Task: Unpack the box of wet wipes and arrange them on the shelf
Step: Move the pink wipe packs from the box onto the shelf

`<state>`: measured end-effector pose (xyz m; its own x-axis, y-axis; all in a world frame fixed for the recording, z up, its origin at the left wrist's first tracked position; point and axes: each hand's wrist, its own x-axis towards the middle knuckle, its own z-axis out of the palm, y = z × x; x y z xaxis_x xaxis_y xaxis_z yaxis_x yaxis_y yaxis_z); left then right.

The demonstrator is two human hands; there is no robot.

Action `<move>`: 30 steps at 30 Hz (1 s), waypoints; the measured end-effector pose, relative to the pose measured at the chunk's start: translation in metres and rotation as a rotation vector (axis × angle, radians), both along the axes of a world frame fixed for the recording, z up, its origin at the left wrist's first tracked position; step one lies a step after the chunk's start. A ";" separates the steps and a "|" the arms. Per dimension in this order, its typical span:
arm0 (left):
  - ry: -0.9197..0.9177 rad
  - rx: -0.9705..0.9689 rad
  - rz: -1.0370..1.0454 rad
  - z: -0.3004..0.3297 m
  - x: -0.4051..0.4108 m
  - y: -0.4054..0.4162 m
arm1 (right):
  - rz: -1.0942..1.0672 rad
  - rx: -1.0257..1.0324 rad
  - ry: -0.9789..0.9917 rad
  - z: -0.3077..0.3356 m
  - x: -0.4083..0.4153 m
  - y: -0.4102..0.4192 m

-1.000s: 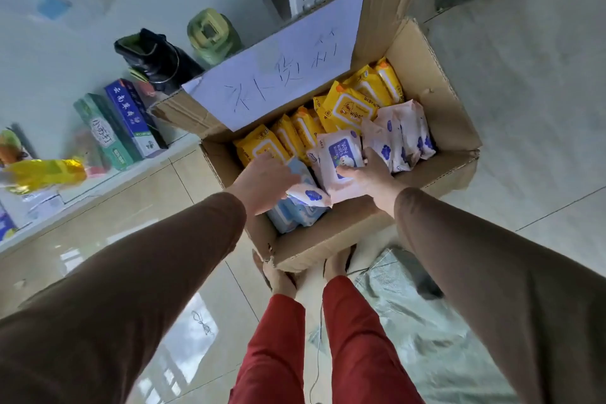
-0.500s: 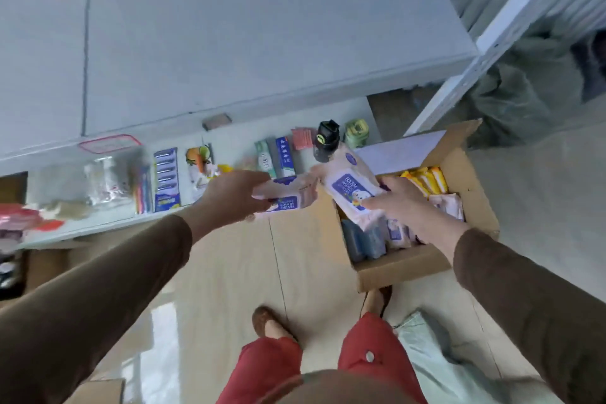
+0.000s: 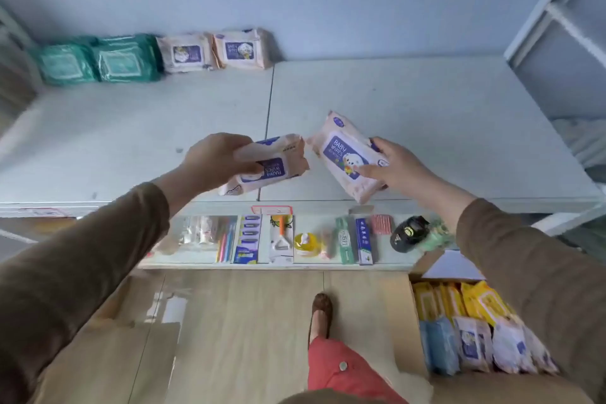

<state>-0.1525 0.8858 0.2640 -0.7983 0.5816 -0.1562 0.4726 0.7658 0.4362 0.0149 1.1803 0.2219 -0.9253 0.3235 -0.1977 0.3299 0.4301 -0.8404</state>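
Left hand (image 3: 213, 157) clenched around a pale pink baby-wipes pack (image 3: 267, 164), right hand (image 3: 393, 167) gripping a second pink pack (image 3: 344, 154), both over the white shelf (image 3: 410, 115). Cardboard box (image 3: 413, 321) partly cut off lower right, contents blurred.

Two pink baby-wipes packs (image 3: 269, 164) (image 3: 347, 157) held tilted above white shelf (image 3: 426, 128); box (image 3: 413, 321) open on floor.

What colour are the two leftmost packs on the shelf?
Green packs, clearest in the head view.
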 end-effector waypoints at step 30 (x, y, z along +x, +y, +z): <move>0.156 -0.090 -0.051 -0.032 -0.463 -0.004 | -0.202 0.065 0.102 -0.034 -0.488 -0.028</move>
